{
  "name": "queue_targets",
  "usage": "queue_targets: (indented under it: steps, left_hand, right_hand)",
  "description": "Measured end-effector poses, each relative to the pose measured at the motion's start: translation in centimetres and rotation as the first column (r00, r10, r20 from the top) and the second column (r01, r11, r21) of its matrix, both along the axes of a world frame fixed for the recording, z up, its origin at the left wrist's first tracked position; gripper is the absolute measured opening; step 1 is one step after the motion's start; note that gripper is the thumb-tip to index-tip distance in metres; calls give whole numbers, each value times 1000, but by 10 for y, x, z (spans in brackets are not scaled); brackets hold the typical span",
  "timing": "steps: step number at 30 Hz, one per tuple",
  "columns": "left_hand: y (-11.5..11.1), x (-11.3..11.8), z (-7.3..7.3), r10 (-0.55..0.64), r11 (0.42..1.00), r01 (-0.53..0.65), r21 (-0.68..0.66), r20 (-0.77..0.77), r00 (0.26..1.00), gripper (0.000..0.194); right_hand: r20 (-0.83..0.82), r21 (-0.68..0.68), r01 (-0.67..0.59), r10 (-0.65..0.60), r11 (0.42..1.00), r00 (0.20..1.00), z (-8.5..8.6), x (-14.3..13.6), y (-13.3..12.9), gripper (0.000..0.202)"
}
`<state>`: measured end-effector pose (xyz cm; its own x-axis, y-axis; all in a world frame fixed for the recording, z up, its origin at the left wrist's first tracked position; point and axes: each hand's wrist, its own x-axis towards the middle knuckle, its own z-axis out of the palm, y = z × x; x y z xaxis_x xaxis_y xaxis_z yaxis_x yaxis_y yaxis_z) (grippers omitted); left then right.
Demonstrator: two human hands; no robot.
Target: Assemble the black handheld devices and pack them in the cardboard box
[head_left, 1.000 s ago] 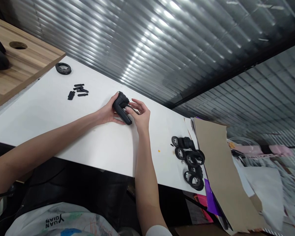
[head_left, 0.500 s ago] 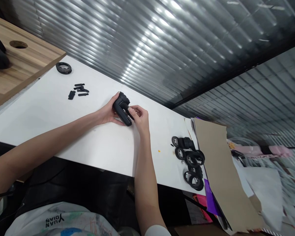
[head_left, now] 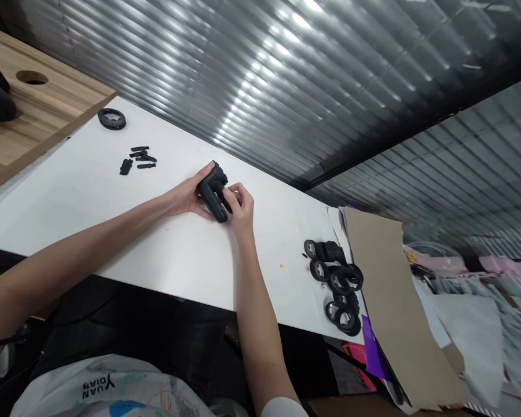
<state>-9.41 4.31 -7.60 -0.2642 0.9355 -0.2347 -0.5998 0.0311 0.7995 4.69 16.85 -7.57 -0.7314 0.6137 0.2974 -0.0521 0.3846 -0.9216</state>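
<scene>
A black angled part [head_left: 212, 197] with a ridged round end is held above the white table [head_left: 173, 249]. My left hand [head_left: 191, 196] wraps round its left side, thumb near the ridged end and fingers under it. On the other side, my right hand [head_left: 241, 209] has its thumb and fingers pinched at the part's right edge; whether they grip a separate small piece is hidden. Several small flat black pieces [head_left: 146, 166] lie to the left of my hands. Farther left sits a black ring [head_left: 112, 119].
Several black rings and ridged parts [head_left: 338, 281] are heaped at the table's right end, beside brown cardboard [head_left: 391, 289]. A wooden board [head_left: 61, 110] borders the left end. Behind the table stands a corrugated metal wall [head_left: 243, 69]. A tiny yellow bit [head_left: 281, 266] lies right of my right arm.
Both hands and the black part have shifted slightly left. The part has turned a little, and my right hand's fingers have moved along its right edge.
</scene>
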Motion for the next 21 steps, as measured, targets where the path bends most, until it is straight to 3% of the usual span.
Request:
queue_targets:
  steps: [7,13,21]
  left_hand:
    - [-1,-2,0,11,1000,-11,2,9,1000,83]
    - [-2,-1,5,3,999,-3,-32,-8,1000,82]
    - [-1,-2,2,-8,1000,8,-9,-6,1000,81]
  right_hand:
    - [26,13,24,-24,1000,999,2,-1,-7,60]
    - [113,26,-58,54,998,992,1,3,2,53]
    - [173,128,-1,-22,992,985,4,5,1,43]
